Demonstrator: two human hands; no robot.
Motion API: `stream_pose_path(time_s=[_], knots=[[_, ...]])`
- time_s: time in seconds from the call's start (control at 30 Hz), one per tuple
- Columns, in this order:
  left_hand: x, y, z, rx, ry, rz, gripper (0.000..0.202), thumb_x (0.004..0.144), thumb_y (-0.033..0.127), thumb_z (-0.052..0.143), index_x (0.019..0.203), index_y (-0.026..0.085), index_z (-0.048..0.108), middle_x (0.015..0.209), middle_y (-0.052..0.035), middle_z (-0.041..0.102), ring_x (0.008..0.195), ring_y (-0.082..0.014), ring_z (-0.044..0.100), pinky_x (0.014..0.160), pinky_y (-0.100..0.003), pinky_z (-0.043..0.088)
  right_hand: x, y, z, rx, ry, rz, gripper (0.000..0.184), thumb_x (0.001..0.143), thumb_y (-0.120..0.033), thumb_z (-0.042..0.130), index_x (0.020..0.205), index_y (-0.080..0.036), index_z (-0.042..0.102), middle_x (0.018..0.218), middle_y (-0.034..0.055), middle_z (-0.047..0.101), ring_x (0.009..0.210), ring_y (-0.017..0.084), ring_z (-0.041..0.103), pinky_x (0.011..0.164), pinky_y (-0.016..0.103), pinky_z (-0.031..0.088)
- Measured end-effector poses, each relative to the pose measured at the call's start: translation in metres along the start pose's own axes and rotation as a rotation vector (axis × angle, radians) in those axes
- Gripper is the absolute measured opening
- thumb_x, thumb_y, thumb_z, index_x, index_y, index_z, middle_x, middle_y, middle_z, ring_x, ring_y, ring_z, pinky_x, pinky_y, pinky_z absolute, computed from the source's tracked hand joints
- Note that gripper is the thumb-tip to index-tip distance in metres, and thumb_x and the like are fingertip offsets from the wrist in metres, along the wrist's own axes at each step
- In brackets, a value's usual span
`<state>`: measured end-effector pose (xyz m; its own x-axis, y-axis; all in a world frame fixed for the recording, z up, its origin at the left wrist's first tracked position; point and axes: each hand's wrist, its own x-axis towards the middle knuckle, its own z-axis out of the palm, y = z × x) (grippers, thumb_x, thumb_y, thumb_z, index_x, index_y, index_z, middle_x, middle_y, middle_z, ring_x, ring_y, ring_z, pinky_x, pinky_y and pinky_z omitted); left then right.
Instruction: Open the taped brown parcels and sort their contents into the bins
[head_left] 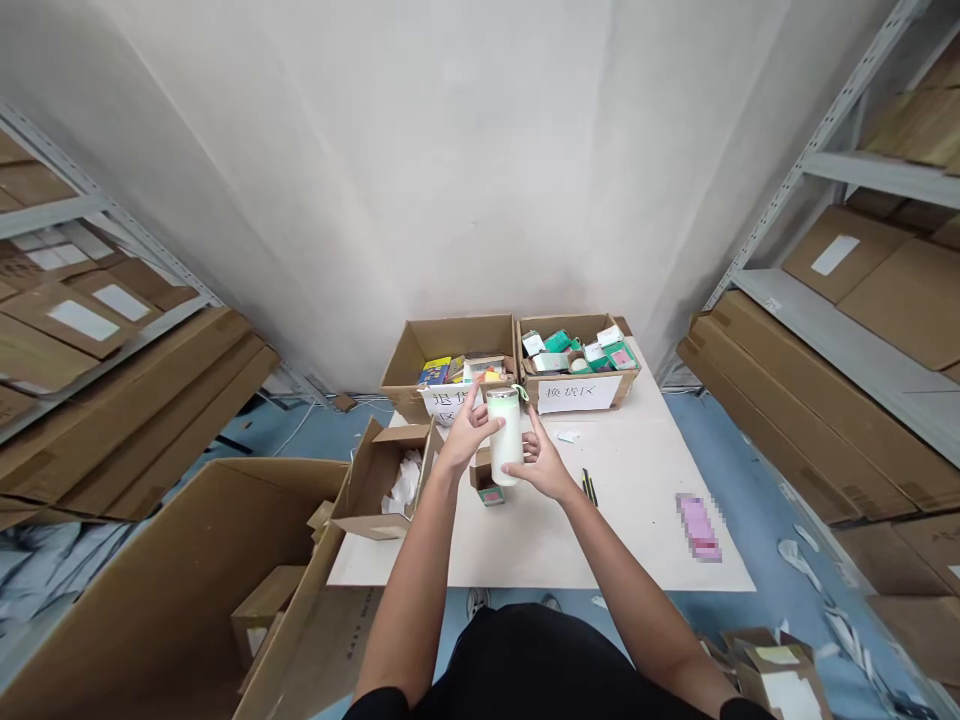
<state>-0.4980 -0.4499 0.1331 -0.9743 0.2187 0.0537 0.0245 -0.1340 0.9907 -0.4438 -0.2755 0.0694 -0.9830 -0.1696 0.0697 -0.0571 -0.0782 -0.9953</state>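
Note:
Above the table I hold up a pale green and white tumbler [505, 440] with a green strap loop [520, 392] at its top. My left hand [469, 435] grips its left side, thumb across the front. From the right, my right hand [541, 462] holds the lower part, its thumb on the front and index finger pointing up near the rim. Behind and below the tumbler stands a small open cardboard box [488, 488] with a green and pink front, partly hidden by it. A black and yellow box cutter [589, 487] lies right of my right hand.
Two labelled cartons stand at the table's back, the left one [397, 375] with colourful packs, the right one [628, 385] with green and white boxes. An open carton [367, 490] holds white paper. A pixelated pink item [699, 527] lies at right. Shelves with cartons flank the table.

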Motion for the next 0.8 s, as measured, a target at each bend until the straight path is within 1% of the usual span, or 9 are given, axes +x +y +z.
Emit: stream_pose_path(time_s=[0.07, 0.13, 0.23, 0.3, 0.4, 0.47, 0.6, 0.73, 0.8], knots=[[0.000, 0.000, -0.008, 0.049, 0.020, 0.016, 0.122, 0.069, 0.039, 0.093, 0.167, 0.029, 0.021, 0.134, -0.0125, 0.067, 0.120, -0.0266, 0.066, 0.098, -0.038, 0.056, 0.004, 0.003, 0.008, -0.045, 0.088, 0.003, 0.135, 0.065, -0.039, 0.093, 0.168, -0.037, 0.007, 0.116, 0.0050, 0.064, 0.099, 0.024, 0.067, 0.086, 0.041, 0.058], [-0.001, -0.001, -0.016, 0.064, 0.040, 0.024, 0.122, 0.067, 0.038, 0.095, 0.166, 0.029, 0.024, 0.131, -0.0121, 0.069, 0.116, -0.0272, 0.068, 0.097, -0.040, 0.057, 0.008, 0.005, 0.016, -0.050, 0.119, -0.011, 0.137, 0.064, -0.040, 0.095, 0.168, -0.037, 0.007, 0.119, 0.0058, 0.064, 0.103, 0.025, 0.066, 0.091, 0.043, 0.057], [-0.003, -0.002, -0.030, -0.013, 0.006, 0.014, 0.118, 0.072, 0.041, 0.091, 0.166, 0.029, 0.023, 0.126, -0.0114, 0.073, 0.110, -0.0263, 0.072, 0.097, -0.042, 0.058, 0.015, 0.005, 0.024, 0.059, -0.024, 0.000, 0.134, 0.067, -0.044, 0.093, 0.168, -0.038, 0.004, 0.126, 0.0071, 0.063, 0.110, 0.025, 0.067, 0.098, 0.045, 0.055], [-0.003, -0.002, -0.039, -0.042, -0.009, 0.018, 0.114, 0.075, 0.042, 0.089, 0.166, 0.030, 0.023, 0.135, -0.0127, 0.069, 0.117, -0.0264, 0.069, 0.103, -0.043, 0.055, 0.019, 0.005, 0.030, 0.092, -0.092, 0.024, 0.134, 0.068, -0.046, 0.092, 0.168, -0.038, 0.004, 0.124, 0.0066, 0.064, 0.106, 0.024, 0.068, 0.095, 0.044, 0.055], [0.000, -0.003, -0.051, -0.020, 0.018, 0.011, 0.117, 0.072, 0.038, 0.093, 0.166, 0.033, 0.024, 0.148, -0.0130, 0.061, 0.126, -0.0270, 0.065, 0.107, -0.043, 0.053, 0.024, 0.007, 0.039, 0.013, -0.003, 0.023, 0.140, 0.062, -0.043, 0.096, 0.168, -0.038, 0.006, 0.119, 0.0051, 0.063, 0.100, 0.023, 0.068, 0.092, 0.043, 0.056], [0.005, -0.004, -0.058, -0.035, 0.033, -0.005, 0.121, 0.069, 0.037, 0.094, 0.166, 0.032, 0.022, 0.143, -0.0132, 0.064, 0.119, -0.0267, 0.068, 0.105, -0.045, 0.055, 0.027, 0.011, 0.046, -0.025, 0.041, 0.005, 0.141, 0.060, -0.041, 0.097, 0.168, -0.038, 0.006, 0.122, 0.0055, 0.062, 0.106, 0.024, 0.067, 0.098, 0.043, 0.053], [0.013, -0.012, -0.072, -0.106, -0.033, -0.032, 0.119, 0.074, 0.040, 0.090, 0.167, 0.030, 0.019, 0.130, -0.0120, 0.071, 0.110, -0.0239, 0.071, 0.102, -0.044, 0.056, 0.031, 0.018, 0.061, 0.012, -0.009, 0.036, 0.135, 0.065, -0.041, 0.092, 0.168, -0.036, 0.005, 0.120, 0.0052, 0.063, 0.105, 0.023, 0.068, 0.097, 0.044, 0.054], [0.017, -0.018, -0.079, -0.058, 0.003, -0.006, 0.124, 0.066, 0.036, 0.095, 0.166, 0.034, 0.022, 0.137, -0.0103, 0.067, 0.121, -0.0255, 0.065, 0.101, -0.040, 0.056, 0.033, 0.023, 0.075, -0.106, 0.172, 0.036, 0.140, 0.059, -0.037, 0.095, 0.168, -0.035, 0.008, 0.116, 0.0040, 0.062, 0.097, 0.023, 0.067, 0.092, 0.042, 0.056], [0.020, -0.020, -0.082, -0.076, 0.010, -0.021, 0.127, 0.063, 0.036, 0.097, 0.166, 0.033, 0.023, 0.136, -0.0109, 0.067, 0.119, -0.0267, 0.066, 0.097, -0.041, 0.057, 0.034, 0.024, 0.081, -0.124, 0.181, 0.026, 0.135, 0.062, -0.036, 0.092, 0.168, -0.036, 0.008, 0.121, 0.0049, 0.061, 0.101, 0.023, 0.067, 0.095, 0.042, 0.055]])
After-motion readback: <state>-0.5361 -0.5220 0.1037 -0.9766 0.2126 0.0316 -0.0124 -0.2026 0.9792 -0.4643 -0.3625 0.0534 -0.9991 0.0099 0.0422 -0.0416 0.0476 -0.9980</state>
